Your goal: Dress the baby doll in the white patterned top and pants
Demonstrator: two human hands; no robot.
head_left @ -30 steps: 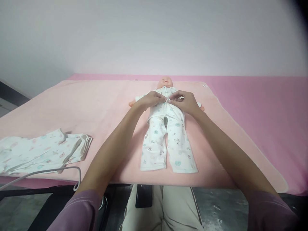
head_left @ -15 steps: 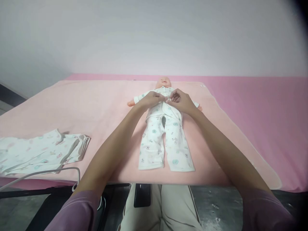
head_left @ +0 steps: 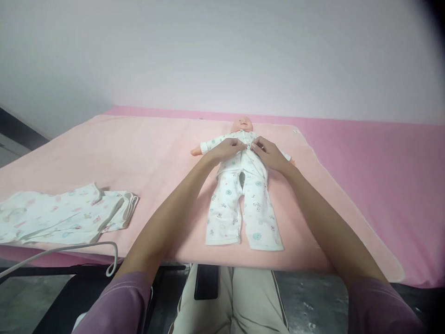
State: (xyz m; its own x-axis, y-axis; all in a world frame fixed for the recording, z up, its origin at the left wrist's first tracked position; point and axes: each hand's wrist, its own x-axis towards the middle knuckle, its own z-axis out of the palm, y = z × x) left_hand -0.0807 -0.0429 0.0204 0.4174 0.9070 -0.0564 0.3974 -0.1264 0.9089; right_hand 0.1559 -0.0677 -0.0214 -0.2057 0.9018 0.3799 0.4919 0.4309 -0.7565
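A baby doll [head_left: 242, 124] lies on its back on the peach-coloured cloth, its head toward the wall. It wears a white printed baby top [head_left: 239, 160] and matching baby trousers [head_left: 227, 208] with a dark gap at the crotch. My left hand [head_left: 229, 148] pinches one side of the top's front at the chest. Opposite it, my right hand [head_left: 269, 153] has its fingers closed on the other front edge. Between my fingertips a small pale fastener [head_left: 248, 147] shows. My hands and wrists cover part of the doll's chest and arms.
Folded printed baby clothes [head_left: 62, 213] lie at the left near the front edge. A white cable [head_left: 69, 248] loops over that edge. The peach cloth [head_left: 156, 144] lies over a pink sheet [head_left: 382, 185] against a pale wall. A black phone [head_left: 206, 282] rests on my lap.
My view has shifted slightly, so the doll and clothes appear a little further right. My right thumb and fingers have drawn slightly away from the left fingertips, and the small fastener is now visible.
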